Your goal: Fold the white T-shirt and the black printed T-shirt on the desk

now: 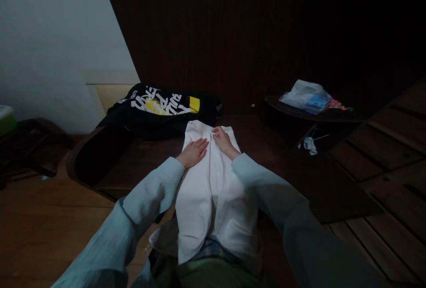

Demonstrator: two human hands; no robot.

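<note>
on the table (299,181), left hand (193,152) lies flat on the white cloth (213,190). right hand (223,141) pinches its top edge. best keep the fold taut.

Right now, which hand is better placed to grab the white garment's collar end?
Probably right. The right hand already has curled fingers at the white garment near its top edge; the left hand lies flat, pressing the cloth.

My arms are covered in long, loose sleeves of pale blue-grey cloth, soft and creased along their length. Each sleeve ends in a plain cuff at the wrist, leaving my left hand (194,152) and right hand (224,141) bare. Lower down I wear olive-green trousers, with a strip of checked fabric showing above them.
</note>
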